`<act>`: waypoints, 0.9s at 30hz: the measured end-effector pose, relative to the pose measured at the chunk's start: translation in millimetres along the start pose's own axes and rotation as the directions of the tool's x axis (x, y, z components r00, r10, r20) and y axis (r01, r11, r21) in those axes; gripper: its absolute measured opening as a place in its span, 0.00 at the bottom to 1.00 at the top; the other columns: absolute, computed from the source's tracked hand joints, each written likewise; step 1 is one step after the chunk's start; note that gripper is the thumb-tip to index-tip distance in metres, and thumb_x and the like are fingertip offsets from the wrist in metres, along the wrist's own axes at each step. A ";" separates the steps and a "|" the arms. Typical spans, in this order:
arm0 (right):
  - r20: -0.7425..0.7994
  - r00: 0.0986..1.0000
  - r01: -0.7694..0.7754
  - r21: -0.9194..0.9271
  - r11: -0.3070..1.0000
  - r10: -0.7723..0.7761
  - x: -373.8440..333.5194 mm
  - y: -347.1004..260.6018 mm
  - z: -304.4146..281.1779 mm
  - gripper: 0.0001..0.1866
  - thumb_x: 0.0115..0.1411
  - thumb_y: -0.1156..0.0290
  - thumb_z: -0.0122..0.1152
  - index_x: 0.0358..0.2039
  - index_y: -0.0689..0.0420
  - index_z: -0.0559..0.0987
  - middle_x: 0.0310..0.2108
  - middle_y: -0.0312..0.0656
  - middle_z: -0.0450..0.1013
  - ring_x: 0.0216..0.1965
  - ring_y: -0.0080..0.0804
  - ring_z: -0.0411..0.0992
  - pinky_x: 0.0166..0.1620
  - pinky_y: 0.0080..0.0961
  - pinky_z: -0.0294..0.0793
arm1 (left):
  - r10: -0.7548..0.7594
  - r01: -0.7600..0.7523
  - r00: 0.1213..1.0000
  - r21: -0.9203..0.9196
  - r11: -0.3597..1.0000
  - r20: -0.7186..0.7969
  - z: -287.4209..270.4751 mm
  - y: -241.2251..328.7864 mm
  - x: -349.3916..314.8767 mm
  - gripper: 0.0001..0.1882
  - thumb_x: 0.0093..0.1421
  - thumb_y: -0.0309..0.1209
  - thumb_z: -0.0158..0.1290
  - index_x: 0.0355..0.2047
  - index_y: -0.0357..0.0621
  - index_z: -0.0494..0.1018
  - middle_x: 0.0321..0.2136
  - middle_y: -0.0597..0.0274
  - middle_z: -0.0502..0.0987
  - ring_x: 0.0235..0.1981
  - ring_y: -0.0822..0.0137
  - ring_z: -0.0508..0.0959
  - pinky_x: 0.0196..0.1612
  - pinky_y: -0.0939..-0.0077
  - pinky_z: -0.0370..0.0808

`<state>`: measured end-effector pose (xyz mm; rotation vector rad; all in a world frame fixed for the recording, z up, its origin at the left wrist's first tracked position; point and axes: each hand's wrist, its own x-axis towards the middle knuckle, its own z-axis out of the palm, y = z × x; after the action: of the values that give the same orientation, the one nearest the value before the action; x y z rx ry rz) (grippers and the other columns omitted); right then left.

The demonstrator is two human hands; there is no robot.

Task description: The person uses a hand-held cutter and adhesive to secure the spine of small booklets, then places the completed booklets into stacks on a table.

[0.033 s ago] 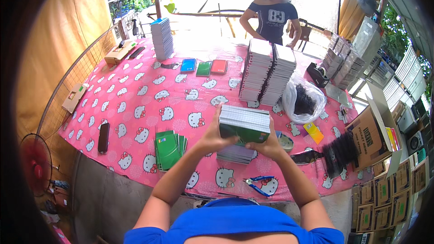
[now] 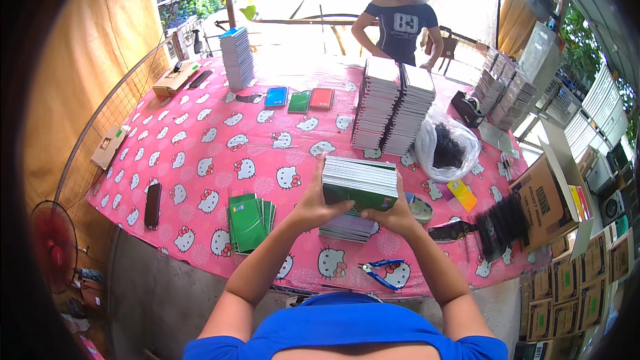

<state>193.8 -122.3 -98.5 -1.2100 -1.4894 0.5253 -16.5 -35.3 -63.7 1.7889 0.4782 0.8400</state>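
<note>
Between my two hands, a thick stack of notebooks (image 2: 360, 177) with a green cover facing me is held just above the table. My left hand (image 2: 315, 201) is closed around its left end, and my right hand (image 2: 393, 212) grips the right end. Both thumbs press on the green cover. Directly below, a pile of pale-edged notebooks (image 2: 345, 229) lies partly hidden by the stack and my hands. Left of them, several green spiral notebooks (image 2: 245, 224) are fanned out. Blue-handled pliers (image 2: 385, 276) rest near the front edge.
Tall notebook stacks (image 2: 383, 103) stand beyond my hands, beside a plastic bag (image 2: 432, 163) of black material. Black coils (image 2: 497, 233) lie by an open carton (image 2: 543, 197) at right. A phone (image 2: 153, 205) lies at left. Another person (image 2: 403, 27) stands across the table (image 2: 193, 180).
</note>
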 end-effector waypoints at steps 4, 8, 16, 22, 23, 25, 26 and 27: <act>-0.093 0.995 -0.032 -0.120 0.992 0.021 -0.7 -3.1 8.5 0.54 0.36 0.56 0.79 0.59 0.61 0.58 0.54 0.49 0.62 0.58 0.48 0.59 0.62 0.44 0.51 | -0.077 0.061 0.995 -0.249 0.967 -0.058 1.2 0.0 3.3 0.58 0.46 0.24 0.65 0.65 0.35 0.34 0.56 0.48 0.59 0.58 0.59 0.63 0.61 0.66 0.58; -0.063 0.995 0.055 -0.297 0.953 -0.077 8.3 -31.9 -1.6 0.50 0.38 0.59 0.78 0.57 0.62 0.61 0.55 0.48 0.62 0.57 0.43 0.61 0.60 0.39 0.57 | 0.182 -0.166 0.974 0.124 0.978 -0.132 -6.9 5.6 7.7 0.45 0.44 0.24 0.67 0.56 0.36 0.49 0.49 0.52 0.63 0.54 0.61 0.65 0.58 0.66 0.62; -0.284 0.958 0.217 0.658 0.721 -0.029 18.2 -97.0 22.1 0.54 0.46 0.52 0.73 0.64 0.61 0.51 0.58 0.46 0.58 0.59 0.35 0.58 0.59 0.33 0.61 | 0.282 -0.487 0.780 -0.259 0.834 -0.559 62.3 98.0 -12.3 0.50 0.48 0.36 0.67 0.59 0.42 0.41 0.50 0.56 0.58 0.53 0.64 0.63 0.55 0.66 0.63; 0.221 0.967 -0.231 0.552 0.801 0.127 66.9 -135.6 -32.2 0.43 0.49 0.53 0.71 0.58 0.62 0.61 0.47 0.44 0.70 0.48 0.33 0.70 0.52 0.31 0.70 | 0.201 -0.336 0.836 -0.186 0.923 -0.510 28.4 74.5 -17.4 0.45 0.48 0.38 0.67 0.57 0.46 0.49 0.53 0.56 0.55 0.58 0.61 0.54 0.63 0.63 0.46; 0.395 0.901 -0.363 0.457 0.812 0.181 80.3 -140.7 -47.9 0.41 0.49 0.54 0.71 0.57 0.63 0.63 0.44 0.44 0.73 0.45 0.33 0.73 0.50 0.30 0.72 | 0.099 -0.302 0.818 -0.277 0.912 -0.566 13.9 73.5 -17.5 0.44 0.48 0.38 0.66 0.57 0.46 0.49 0.54 0.56 0.54 0.58 0.61 0.54 0.63 0.63 0.46; 0.620 0.730 -0.534 0.253 0.807 0.288 103.2 -116.9 -54.8 0.37 0.48 0.56 0.72 0.53 0.63 0.68 0.40 0.43 0.75 0.41 0.31 0.75 0.45 0.28 0.75 | -0.120 -0.244 0.773 -0.466 0.851 -0.623 -4.7 67.8 -12.7 0.42 0.49 0.37 0.64 0.58 0.44 0.51 0.55 0.54 0.54 0.60 0.60 0.53 0.63 0.63 0.48; 0.712 0.614 -0.592 0.132 0.795 0.340 112.4 -110.6 -51.3 0.36 0.48 0.57 0.72 0.51 0.64 0.70 0.37 0.43 0.76 0.38 0.29 0.76 0.43 0.26 0.76 | -0.119 -0.202 0.798 -0.448 0.871 -0.591 -9.5 62.8 -10.5 0.41 0.51 0.37 0.63 0.58 0.44 0.51 0.56 0.54 0.53 0.61 0.59 0.52 0.63 0.63 0.48; 0.758 0.545 -0.562 0.014 0.827 0.358 117.6 -104.7 -45.9 0.36 0.46 0.56 0.73 0.50 0.64 0.70 0.38 0.43 0.76 0.39 0.28 0.76 0.42 0.25 0.76 | -0.120 -0.161 0.822 -0.428 0.889 -0.557 -12.4 55.4 -7.3 0.39 0.52 0.36 0.61 0.58 0.43 0.51 0.57 0.53 0.52 0.61 0.58 0.51 0.63 0.63 0.49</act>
<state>207.1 -71.3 56.8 -1.2420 -1.6450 1.7038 -34.5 -52.5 -12.2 1.0801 0.5824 1.3938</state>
